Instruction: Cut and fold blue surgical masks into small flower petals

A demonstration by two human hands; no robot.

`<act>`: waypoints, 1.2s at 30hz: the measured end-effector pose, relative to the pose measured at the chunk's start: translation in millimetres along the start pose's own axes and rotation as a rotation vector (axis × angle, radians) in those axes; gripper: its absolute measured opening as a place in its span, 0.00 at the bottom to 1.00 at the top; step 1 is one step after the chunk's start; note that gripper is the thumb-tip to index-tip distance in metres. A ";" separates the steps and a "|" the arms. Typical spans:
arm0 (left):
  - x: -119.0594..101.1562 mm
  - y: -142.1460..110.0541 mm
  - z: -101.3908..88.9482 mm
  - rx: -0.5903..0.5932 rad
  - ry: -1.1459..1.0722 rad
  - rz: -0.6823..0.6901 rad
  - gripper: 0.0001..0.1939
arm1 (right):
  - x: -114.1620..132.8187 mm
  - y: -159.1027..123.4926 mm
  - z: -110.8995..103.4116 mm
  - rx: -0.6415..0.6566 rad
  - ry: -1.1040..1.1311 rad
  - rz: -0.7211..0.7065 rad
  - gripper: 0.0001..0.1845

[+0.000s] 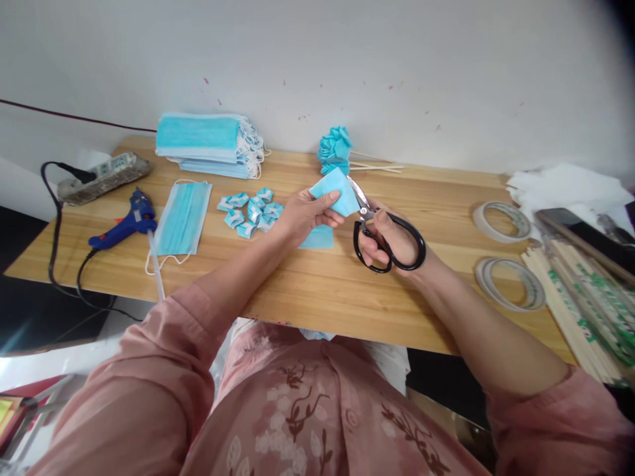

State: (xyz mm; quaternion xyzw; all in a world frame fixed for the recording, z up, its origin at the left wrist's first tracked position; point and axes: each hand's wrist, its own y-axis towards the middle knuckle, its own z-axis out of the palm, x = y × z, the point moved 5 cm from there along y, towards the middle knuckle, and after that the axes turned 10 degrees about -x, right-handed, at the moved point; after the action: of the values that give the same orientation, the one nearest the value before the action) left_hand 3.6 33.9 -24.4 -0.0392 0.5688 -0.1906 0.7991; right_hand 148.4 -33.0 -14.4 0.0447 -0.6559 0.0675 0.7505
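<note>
Between the thumb and fingers of my left hand [310, 213] is a light blue fabric square [335, 188], held above the table. My right hand [391, 238] grips black-handled scissors [366, 211] through the loops. Their blades are parted and meet the square's right edge. Another flat blue fabric piece [319, 238] lies on the table below my left hand. Several small folded blue pieces [247, 215] with white parts lie just left of that hand. Behind the square are crumpled blue fabric flowers [335, 149] on thin wooden sticks [380, 166].
A stack of blue face masks [198, 135] stands by the wall, with a single mask [182, 218] in front. At left are a blue glue gun [124, 221] and a power strip [106, 175]. Tape rolls [510, 284] and packed wooden sticks [580, 311] lie on the right.
</note>
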 end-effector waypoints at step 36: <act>-2.2 -1.8 -1.6 0.003 0.107 0.078 0.16 | -4.9 2.6 -4.0 0.181 0.022 0.152 0.35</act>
State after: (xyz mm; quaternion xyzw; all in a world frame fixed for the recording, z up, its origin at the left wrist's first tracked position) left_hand 1.0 33.2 -22.6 -0.0055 0.6116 -0.1621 0.7743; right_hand 151.2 -30.0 -19.8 0.0617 -0.6403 0.1836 0.7433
